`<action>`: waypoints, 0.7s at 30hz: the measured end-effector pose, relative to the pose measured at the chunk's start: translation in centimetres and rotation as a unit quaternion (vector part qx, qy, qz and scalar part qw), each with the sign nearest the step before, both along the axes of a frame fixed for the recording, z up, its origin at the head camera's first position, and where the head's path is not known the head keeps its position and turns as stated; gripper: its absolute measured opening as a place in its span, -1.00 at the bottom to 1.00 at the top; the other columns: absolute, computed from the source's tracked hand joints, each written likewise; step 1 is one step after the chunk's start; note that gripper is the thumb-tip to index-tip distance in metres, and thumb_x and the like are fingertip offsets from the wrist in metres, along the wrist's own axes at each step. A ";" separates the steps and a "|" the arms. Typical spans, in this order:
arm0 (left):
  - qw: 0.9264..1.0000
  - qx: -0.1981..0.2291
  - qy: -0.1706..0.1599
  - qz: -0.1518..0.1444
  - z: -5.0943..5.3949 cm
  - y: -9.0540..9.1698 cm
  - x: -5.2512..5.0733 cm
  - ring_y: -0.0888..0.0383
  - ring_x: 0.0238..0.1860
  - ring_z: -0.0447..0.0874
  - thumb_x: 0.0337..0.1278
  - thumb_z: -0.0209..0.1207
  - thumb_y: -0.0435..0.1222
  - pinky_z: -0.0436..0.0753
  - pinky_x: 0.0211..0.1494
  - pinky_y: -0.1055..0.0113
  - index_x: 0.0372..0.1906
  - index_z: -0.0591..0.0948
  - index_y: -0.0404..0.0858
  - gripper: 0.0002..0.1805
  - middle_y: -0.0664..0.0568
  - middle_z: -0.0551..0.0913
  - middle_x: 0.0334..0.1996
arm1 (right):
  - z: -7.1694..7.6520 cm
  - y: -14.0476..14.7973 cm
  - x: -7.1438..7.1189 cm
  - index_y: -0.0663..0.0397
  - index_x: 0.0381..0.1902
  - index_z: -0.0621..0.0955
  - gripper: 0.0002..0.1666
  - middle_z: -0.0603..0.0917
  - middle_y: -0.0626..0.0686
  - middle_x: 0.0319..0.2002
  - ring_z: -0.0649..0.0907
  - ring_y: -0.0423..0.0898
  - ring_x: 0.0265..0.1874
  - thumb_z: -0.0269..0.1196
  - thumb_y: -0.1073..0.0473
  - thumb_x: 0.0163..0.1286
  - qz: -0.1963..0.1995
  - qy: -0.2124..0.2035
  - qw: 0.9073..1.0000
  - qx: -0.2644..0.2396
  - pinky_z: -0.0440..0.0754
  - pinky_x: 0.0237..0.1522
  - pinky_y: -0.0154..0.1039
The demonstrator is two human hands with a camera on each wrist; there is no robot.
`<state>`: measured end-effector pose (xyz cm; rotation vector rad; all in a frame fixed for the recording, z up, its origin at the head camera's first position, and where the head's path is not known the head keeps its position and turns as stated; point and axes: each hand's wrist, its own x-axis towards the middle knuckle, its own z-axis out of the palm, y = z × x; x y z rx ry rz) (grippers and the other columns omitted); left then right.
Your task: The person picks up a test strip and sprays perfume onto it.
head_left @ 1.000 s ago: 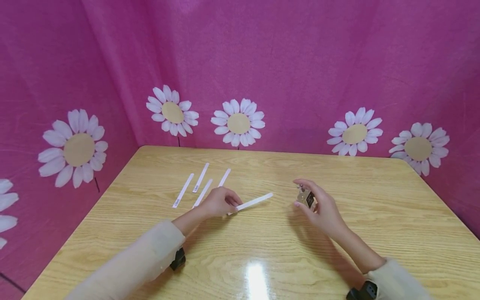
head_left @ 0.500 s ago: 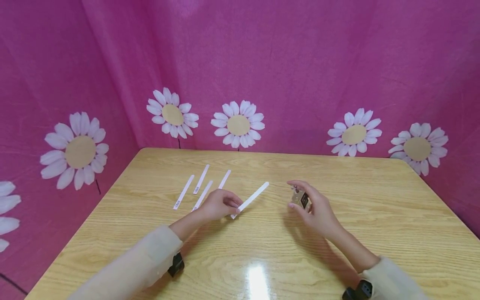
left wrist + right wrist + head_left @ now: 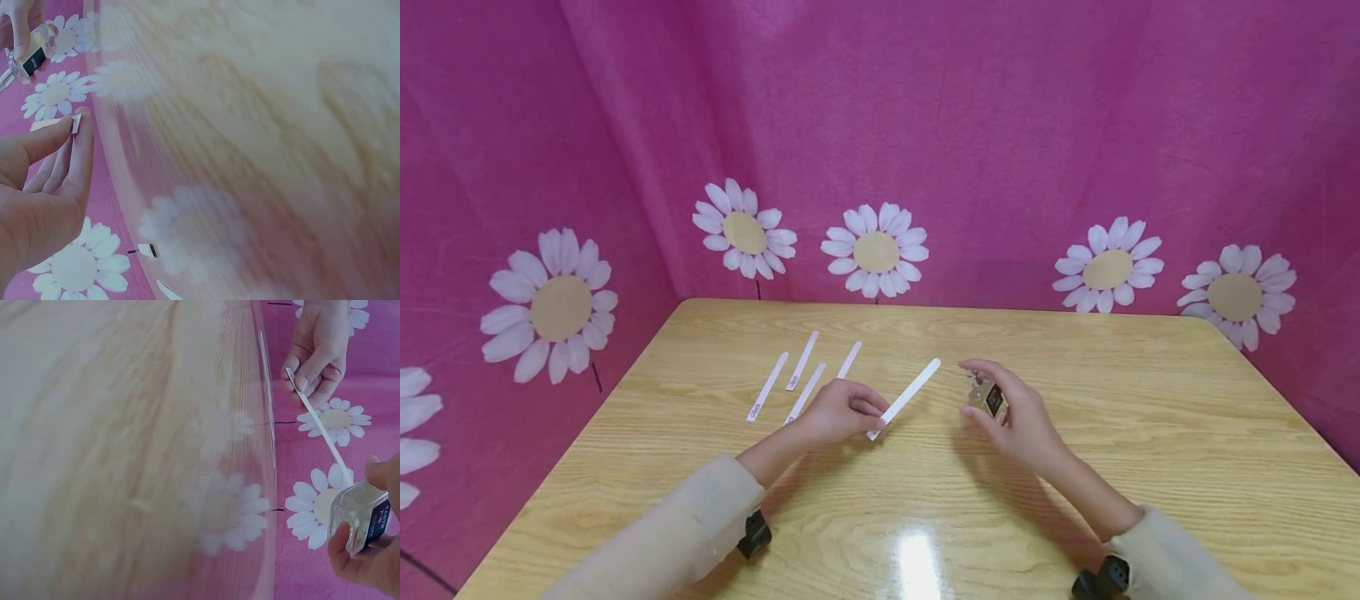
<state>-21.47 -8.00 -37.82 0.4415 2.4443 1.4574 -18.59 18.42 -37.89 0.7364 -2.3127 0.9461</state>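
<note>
My left hand [image 3: 838, 410] pinches a white paper test strip [image 3: 913, 390] near its lower, labelled end. The strip slants up and away to the right, above the table. To its right, my right hand [image 3: 1026, 429] grips a small clear glass perfume bottle [image 3: 989, 397] with a dark label. The index finger lies near the bottle's top; whether it touches the sprayer is too small to tell. In the right wrist view the strip [image 3: 328, 437] runs toward the bottle [image 3: 359, 515], partly behind it. The left wrist view shows the bottle [image 3: 34, 57] beyond my left fingers.
Several more white strips [image 3: 767, 387] with small printed ends lie on the wooden table [image 3: 1037, 533], left of and behind my left hand, which partly covers some. A pink cloth [image 3: 985, 125] with daisies hangs behind and to the left of the table.
The right hand has moved left with the bottle, closer to the strip. In the left hand, the strip has swung from nearly level to a steeper slant.
</note>
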 end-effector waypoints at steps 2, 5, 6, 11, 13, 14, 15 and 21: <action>1.000 0.006 -0.007 0.004 0.1 0.1 0.1 0.33 -0.44 0.68 0.01 0.32 -0.45 0.65 -0.34 0.48 -0.20 0.69 -0.41 -0.80 -0.21 0.77 -0.33 | 0.0 -0.3 0.0 0.08 0.14 0.52 -0.31 0.68 0.15 -0.10 0.57 -0.17 -0.33 0.45 0.39 0.00 -0.001 0.000 1.000 0.000 0.52 -0.52 -0.46; 1.000 0.007 -0.006 0.008 0.1 0.2 0.1 0.34 -0.44 0.67 0.00 0.32 -0.45 0.65 -0.34 0.47 -0.21 0.69 -0.41 -0.81 -0.20 0.77 -0.34 | 0.0 -0.6 -0.2 0.05 0.14 0.53 -0.32 0.70 0.11 -0.11 0.58 -0.18 -0.28 0.46 0.37 0.01 -0.007 0.003 1.000 0.006 0.55 -0.37 -0.37; 1.000 0.008 -0.007 0.009 0.1 0.2 0.1 0.34 -0.44 0.66 0.01 0.31 -0.45 0.65 -0.34 0.47 -0.21 0.69 -0.41 -0.81 -0.20 0.77 -0.34 | 0.0 -0.7 -0.2 0.04 0.14 0.53 -0.32 0.70 0.10 -0.12 0.58 -0.18 -0.31 0.46 0.36 0.01 -0.009 0.001 1.000 0.006 0.55 -0.38 -0.36; 1.000 0.015 -0.014 0.011 0.4 0.3 0.1 0.34 -0.43 0.66 0.01 0.32 -0.43 0.68 -0.31 0.44 -0.19 0.69 -0.40 -0.79 -0.20 0.76 -0.32 | 0.2 -1.0 -0.2 0.02 0.12 0.53 -0.36 0.69 0.11 -0.17 0.54 -0.19 -0.45 0.44 0.36 0.05 -0.015 -0.009 1.000 0.001 0.50 -0.55 -0.43; 1.000 0.021 -0.018 0.008 0.4 0.4 0.2 0.33 -0.43 0.68 0.02 0.32 -0.43 0.70 -0.29 0.41 -0.18 0.68 -0.41 -0.78 -0.21 0.76 -0.31 | 0.2 -1.1 -0.2 0.04 0.11 0.53 -0.38 0.69 0.11 -0.17 0.59 -0.16 -0.40 0.43 0.37 0.05 -0.022 -0.007 1.000 0.002 0.55 -0.47 -0.38; 0.999 0.025 -0.020 0.006 0.5 0.4 0.2 0.31 -0.42 0.69 0.02 0.32 -0.43 0.71 -0.28 0.40 -0.17 0.68 -0.42 -0.78 -0.22 0.76 -0.31 | 0.2 -1.1 -0.1 0.05 0.09 0.53 -0.39 0.69 0.12 -0.18 0.61 -0.14 -0.36 0.44 0.37 0.05 -0.025 -0.005 1.000 0.003 0.57 -0.41 -0.34; 0.999 0.028 -0.023 0.006 0.5 0.4 0.2 0.30 -0.42 0.70 0.02 0.31 -0.44 0.72 -0.27 0.38 -0.17 0.68 -0.42 -0.77 -0.23 0.76 -0.31 | 0.2 -1.1 -0.1 0.06 0.08 0.54 -0.40 0.69 0.12 -0.19 0.61 -0.13 -0.35 0.44 0.37 0.04 -0.026 -0.005 1.000 0.003 0.58 -0.41 -0.32; 0.999 0.035 -0.029 0.007 0.6 0.5 0.3 0.25 -0.40 0.73 0.03 0.30 -0.46 0.74 -0.25 0.33 -0.17 0.67 -0.44 -0.78 -0.25 0.75 -0.31 | 0.4 -1.1 0.1 0.05 0.07 0.54 -0.41 0.67 0.17 -0.21 0.52 -0.27 -0.53 0.44 0.36 0.05 -0.021 -0.025 0.999 -0.004 0.50 -0.61 -0.46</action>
